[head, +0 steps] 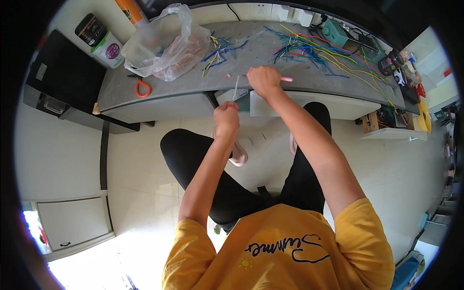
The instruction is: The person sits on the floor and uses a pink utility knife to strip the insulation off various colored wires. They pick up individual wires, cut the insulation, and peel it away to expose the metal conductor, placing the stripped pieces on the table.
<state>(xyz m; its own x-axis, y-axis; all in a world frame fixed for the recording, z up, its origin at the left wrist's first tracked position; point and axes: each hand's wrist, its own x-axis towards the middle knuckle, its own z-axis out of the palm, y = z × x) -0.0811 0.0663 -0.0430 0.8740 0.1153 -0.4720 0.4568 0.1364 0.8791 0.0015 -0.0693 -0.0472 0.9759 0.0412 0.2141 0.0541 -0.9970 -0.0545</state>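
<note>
My left hand [226,117] is closed on a thin whitish strand [236,88], likely a wire, which stands up from the fist just before the desk edge. My right hand [263,80] is closed on a pink-handled tool [286,79]; a dark tip shows at the other side of the fist, and its kind cannot be told. Beyond the right hand lies a tangle of blue, green, red and yellow wires [301,47]. A smaller pile of cut wire pieces [220,54] lies to its left. Small scraps are scattered on the grey desktop [181,78] between them.
A clear plastic bag [168,47] and orange-handled scissors [143,88] are at the left, near a white tub [108,50] with a green rim. A teal box [335,32], plugs and cables stand at the back right. An open drawer [393,132] sits below the right end.
</note>
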